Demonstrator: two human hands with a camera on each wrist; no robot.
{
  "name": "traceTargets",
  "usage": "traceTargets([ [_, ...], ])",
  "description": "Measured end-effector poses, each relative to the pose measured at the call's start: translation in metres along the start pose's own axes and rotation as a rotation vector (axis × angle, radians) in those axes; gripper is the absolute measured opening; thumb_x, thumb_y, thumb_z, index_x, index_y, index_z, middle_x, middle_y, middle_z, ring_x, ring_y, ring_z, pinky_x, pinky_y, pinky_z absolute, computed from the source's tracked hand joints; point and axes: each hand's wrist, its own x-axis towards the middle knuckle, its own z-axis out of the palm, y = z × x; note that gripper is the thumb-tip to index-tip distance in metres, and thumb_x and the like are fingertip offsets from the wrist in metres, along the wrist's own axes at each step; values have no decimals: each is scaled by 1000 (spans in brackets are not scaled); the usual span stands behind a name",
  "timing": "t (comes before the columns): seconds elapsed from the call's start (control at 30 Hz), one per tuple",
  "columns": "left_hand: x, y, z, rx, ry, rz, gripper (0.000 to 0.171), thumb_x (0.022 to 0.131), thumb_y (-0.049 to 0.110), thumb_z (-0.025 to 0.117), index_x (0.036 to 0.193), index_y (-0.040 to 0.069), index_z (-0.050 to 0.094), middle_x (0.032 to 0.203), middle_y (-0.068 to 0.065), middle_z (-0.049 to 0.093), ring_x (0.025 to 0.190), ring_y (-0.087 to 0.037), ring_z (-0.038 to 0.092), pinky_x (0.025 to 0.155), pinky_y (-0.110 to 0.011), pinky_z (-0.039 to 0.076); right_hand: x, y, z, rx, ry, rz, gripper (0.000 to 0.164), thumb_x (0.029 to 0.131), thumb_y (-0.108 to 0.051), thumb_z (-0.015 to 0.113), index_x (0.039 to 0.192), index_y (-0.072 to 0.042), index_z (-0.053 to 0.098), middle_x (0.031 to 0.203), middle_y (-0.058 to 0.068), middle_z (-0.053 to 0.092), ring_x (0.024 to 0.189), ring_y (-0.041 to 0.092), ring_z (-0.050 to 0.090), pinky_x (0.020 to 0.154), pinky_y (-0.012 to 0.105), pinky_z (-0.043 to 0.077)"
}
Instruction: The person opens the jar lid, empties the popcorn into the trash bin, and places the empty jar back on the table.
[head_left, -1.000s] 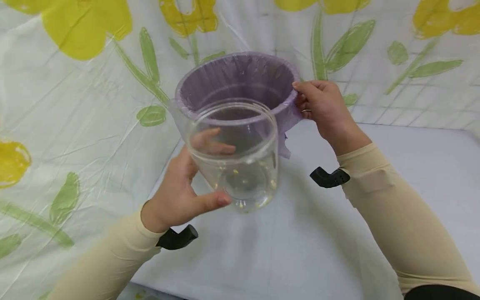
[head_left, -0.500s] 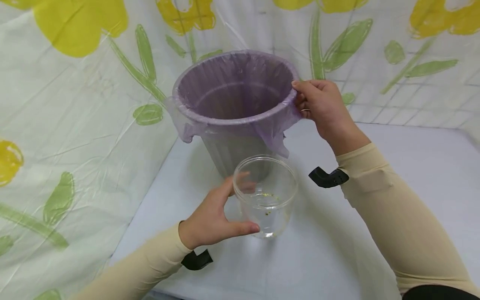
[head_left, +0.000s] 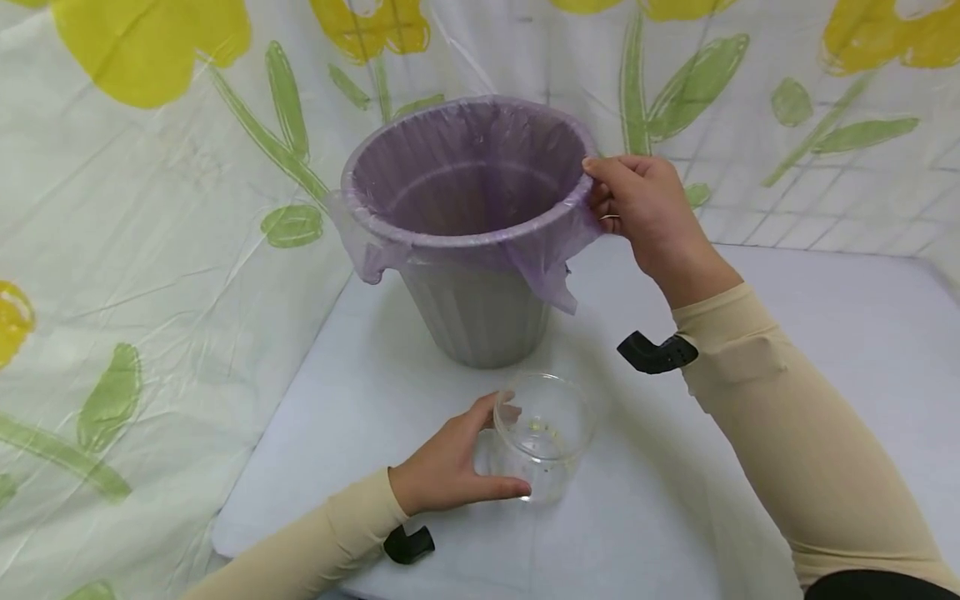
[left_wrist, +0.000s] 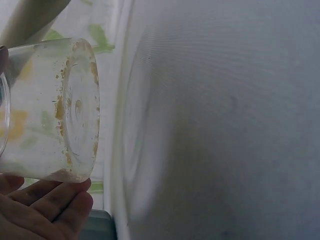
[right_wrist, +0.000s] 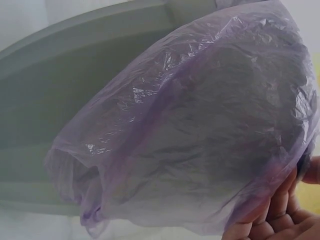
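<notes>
My left hand (head_left: pixel 450 462) holds a clear plastic jar (head_left: pixel 551 433) round its side, thumb nearer me and fingers behind. Yellowish crumbs cling to the bottom of the jar (left_wrist: pixel 75 110) in the left wrist view, where a gap shows between it and the white tabletop. A grey trash can (head_left: pixel 480 317) stands upright behind the jar. Its purple bag (head_left: pixel 551 267) is folded over the rim and hangs down outside. At the can's right rim, my right hand (head_left: pixel 648 212) pinches the bag; in the right wrist view its fingers (right_wrist: pixel 280 205) are partly behind the film.
A white table (head_left: pixel 810 400) lies under everything. A plastic curtain (head_left: pixel 187 275) with yellow flowers and green leaves hangs at the left and back. Black curved pieces (head_left: pixel 656 353) sit at both sleeve cuffs.
My left hand has lowered the jar from in front of the trash can's rim down toward the table, also moving it right. My right hand has kept its place at the rim.
</notes>
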Motion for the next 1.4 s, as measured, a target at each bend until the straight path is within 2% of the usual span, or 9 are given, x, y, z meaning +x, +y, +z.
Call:
traceTargets([
  [0.2,-2,-11,6,44,9,-11,100,75,56,79,151,16,28,138,2,53,127,-13,51,106,-40,42,-2,-2,0,12,-2,-8,25,90,-20,70,70,-5,67,62,3,55,56,14,50,53,24,48],
  [0.27,-1,-12,6,53,7,-17,101,74,57,79,151,16,28,139,3,53,127,-13,50,106,-40,42,-2,-3,0,24,2,-6,24,89,-20,70,71,-5,67,62,2,55,55,14,50,53,24,48],
  [0.57,1,-13,7,72,-41,-42,102,72,62,78,149,17,28,134,3,54,121,-10,53,104,-36,43,-5,-4,-3,18,-4,-2,25,90,-21,70,71,-5,67,65,2,53,56,14,49,54,25,48],
  [0.77,2,-14,8,118,-75,-16,105,72,62,77,151,20,23,137,4,51,123,-10,51,105,-35,43,-7,-4,-5,47,-16,5,27,90,-21,70,69,-5,65,66,3,52,56,15,50,52,26,48],
  [1.0,3,-17,8,121,-101,19,108,72,60,79,154,22,19,141,3,48,129,-12,47,108,-37,39,-8,0,-8,65,-54,27,30,90,-25,72,70,-4,63,69,4,52,60,16,52,54,26,49],
  [1.23,2,-21,5,110,-121,12,112,71,53,84,155,24,15,146,4,43,134,-13,42,112,-38,36,-9,5,-7,164,-65,48,31,88,-28,75,79,0,65,70,5,54,60,16,51,57,25,51],
  [1.4,4,-23,2,98,-126,47,115,68,45,88,155,23,16,146,3,42,135,-13,41,113,-36,33,-10,3,-7,249,-35,-10,30,88,-24,75,83,4,63,70,7,55,61,16,52,60,25,52],
])
